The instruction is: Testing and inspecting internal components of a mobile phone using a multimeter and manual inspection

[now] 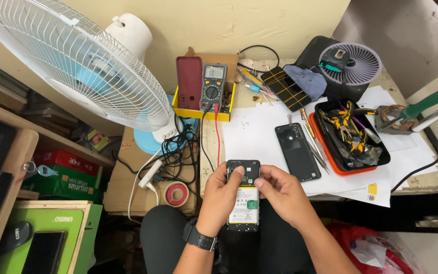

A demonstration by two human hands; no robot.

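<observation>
- While you are sitting at the cluttered workbench (259,132), you are holding an opened smartphone (243,195) over your lap, just off the table's near edge, its back cover off and its white battery facing up.
- Your left hand (222,195) is curling around the phone's left side, thumb pressing near the dark upper frame; the fingers are closed on the phone.
- Your right hand (280,190) is closing on the right edge, thumb and forefinger pinching in near the top of the battery.
- Judging by its look, the phone is handling as light and stiff, yet fragile: exposed board and battery are wanting a grip by the side rails only, never by the middle.
- Lying on the white paper just beyond your right hand is a removed black back cover (297,151), with tweezers (313,142) beside it.
- Sitting to the right, an orange-rimmed black tray (353,134) is holding tangled yellow-and-black tools.
- Standing at the back, a multimeter (213,87) is resting in a yellow box, its red and black leads trailing toward you.
- Looming at the left, a white desk fan (77,63) is facing the bench.
</observation>
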